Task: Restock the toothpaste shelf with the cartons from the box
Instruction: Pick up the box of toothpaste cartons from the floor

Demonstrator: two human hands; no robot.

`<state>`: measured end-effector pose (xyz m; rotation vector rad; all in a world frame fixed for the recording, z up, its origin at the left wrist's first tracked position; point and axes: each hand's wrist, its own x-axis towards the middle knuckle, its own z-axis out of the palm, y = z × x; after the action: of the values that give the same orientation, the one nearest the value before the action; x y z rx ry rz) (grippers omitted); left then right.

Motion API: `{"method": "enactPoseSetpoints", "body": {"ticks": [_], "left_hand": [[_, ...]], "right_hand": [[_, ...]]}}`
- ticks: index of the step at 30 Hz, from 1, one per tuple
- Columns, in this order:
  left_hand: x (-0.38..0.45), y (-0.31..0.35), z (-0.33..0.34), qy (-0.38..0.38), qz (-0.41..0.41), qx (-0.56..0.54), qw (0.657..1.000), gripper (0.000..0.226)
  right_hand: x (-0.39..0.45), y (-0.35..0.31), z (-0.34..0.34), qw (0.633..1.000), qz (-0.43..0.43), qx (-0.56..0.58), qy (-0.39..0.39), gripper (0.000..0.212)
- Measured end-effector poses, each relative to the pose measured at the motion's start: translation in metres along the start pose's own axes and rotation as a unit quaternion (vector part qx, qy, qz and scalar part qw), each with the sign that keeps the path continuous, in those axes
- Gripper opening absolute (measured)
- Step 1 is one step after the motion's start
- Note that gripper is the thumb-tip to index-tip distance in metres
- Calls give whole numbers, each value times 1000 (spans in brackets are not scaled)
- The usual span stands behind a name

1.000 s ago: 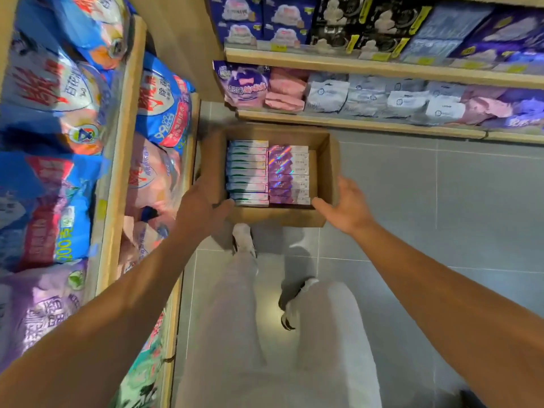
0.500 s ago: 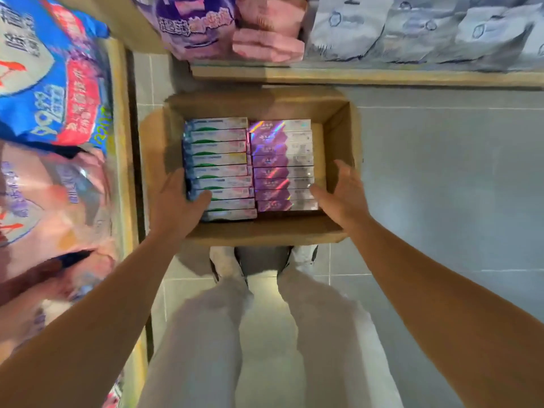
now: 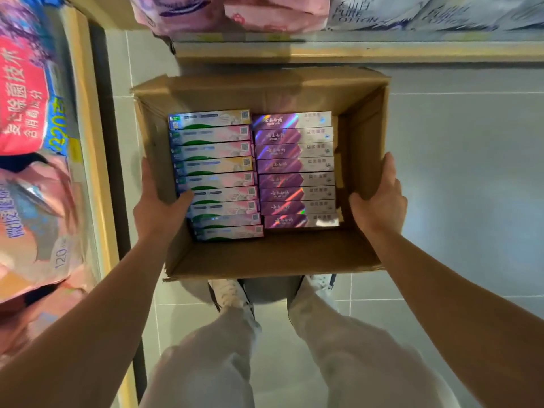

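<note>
An open cardboard box (image 3: pixel 265 254) is held in front of me, above the grey tiled floor. Inside lie two rows of toothpaste cartons: several pale ones with green and pink print (image 3: pixel 215 166) on the left and several shiny purple ones (image 3: pixel 294 169) on the right. My left hand (image 3: pixel 156 207) grips the box's left wall, thumb inside touching a pale carton. My right hand (image 3: pixel 379 201) grips the right wall, thumb inside the box and fingers outside.
A wooden shelf edge (image 3: pixel 353 51) runs across the top with soft purple, pink and white packs (image 3: pixel 265 10) on it. Another shelf unit (image 3: pixel 88 142) on the left holds large blue, red and pink bags (image 3: pixel 26 113). My legs and white shoes (image 3: pixel 232 293) stand below the box.
The box has come closer to the camera and now fills more of the view. Both hands have stayed on its side walls. The view has tilted further down.
</note>
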<state>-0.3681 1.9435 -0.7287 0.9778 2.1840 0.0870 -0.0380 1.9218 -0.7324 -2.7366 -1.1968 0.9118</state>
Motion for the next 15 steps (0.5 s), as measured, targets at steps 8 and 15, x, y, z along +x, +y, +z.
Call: {"method": "enactPoseSetpoints", "body": {"ticks": [8, 15], "left_hand": [[5, -19, 10, 2, 72, 56, 996, 103], [4, -21, 5, 74, 115, 99, 986, 84]], "right_hand": [[4, 9, 14, 999, -38, -29, 26, 94], [12, 11, 1, 999, 1, -30, 30, 83]]}}
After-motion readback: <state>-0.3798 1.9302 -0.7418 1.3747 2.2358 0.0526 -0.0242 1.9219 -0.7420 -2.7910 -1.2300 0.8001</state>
